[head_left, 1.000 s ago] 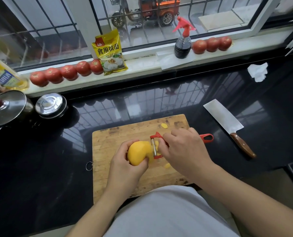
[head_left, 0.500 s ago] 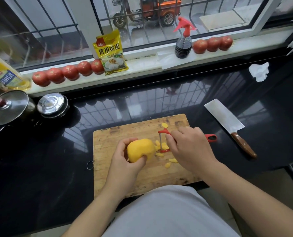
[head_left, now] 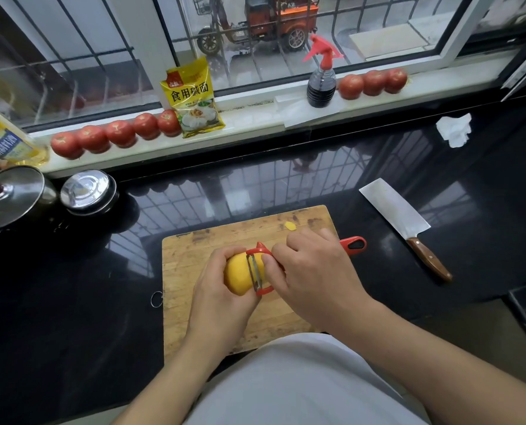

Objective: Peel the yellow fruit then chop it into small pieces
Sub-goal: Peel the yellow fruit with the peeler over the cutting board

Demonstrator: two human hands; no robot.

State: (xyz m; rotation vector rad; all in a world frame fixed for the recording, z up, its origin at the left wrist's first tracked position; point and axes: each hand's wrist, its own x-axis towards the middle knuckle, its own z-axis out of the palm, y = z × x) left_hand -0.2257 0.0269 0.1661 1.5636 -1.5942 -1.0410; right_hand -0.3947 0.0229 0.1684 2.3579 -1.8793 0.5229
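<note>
Over the wooden chopping board [head_left: 200, 265], the left hand [head_left: 221, 299] is curled around the yellow fruit [head_left: 238, 276], while the right hand [head_left: 313, 271] grips the red peeler [head_left: 260, 268], its blade lying against the fruit's right side, just beside the left thumb.

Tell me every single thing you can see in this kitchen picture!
fruit: 1, yellow, over the board, held
peeler: 1, red, blade on the fruit
cutting board: 1, wooden, on the counter
peel scrap: 1, yellow, board's far edge
cleaver: 1, steel with brown handle, right of the board
tomatoes: 8, red, five left and three right on the windowsill
packet: 1, yellow, windowsill
spray bottle: 1, dark with red top, windowsill
tissue: 1, white, counter far right
pot lids: 2, silvery, far left
oil bottle: 1, yellow, far left
left hand: grips the fruit
right hand: grips the peeler
</note>
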